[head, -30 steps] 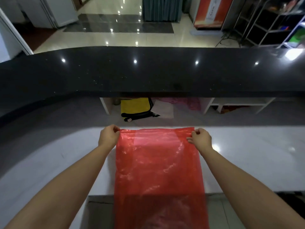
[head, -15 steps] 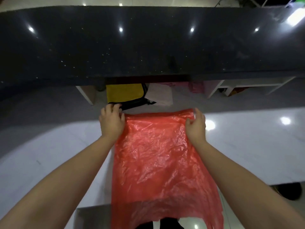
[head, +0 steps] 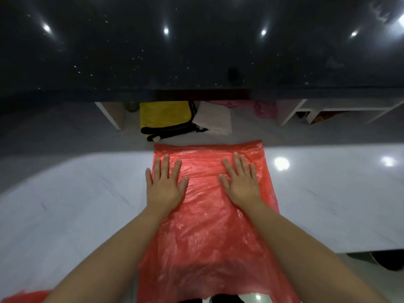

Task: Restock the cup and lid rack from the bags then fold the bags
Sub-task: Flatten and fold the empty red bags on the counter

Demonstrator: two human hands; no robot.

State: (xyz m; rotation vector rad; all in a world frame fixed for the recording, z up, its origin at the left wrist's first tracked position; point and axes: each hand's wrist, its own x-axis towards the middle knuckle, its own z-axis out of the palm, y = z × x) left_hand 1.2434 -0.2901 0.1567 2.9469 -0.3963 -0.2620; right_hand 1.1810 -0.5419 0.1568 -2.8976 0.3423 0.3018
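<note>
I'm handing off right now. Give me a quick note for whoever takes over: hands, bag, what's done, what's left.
Left hand: flat, fingers straight, pressing the red bag; no grip.
Right hand: the same, flat on the bag.
The bag lies spread on the white counter, its near end hanging over the edge. A second piece of red plastic shows at bottom left.
Done: bag laid flat. Left: fold it. The rack is out of view.

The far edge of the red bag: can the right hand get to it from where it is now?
Probably yes. The right hand lies flat on the red bag with its fingertips just short of the far edge, and nothing lies between them. The left hand presses the other side and does not cross its path.
</note>
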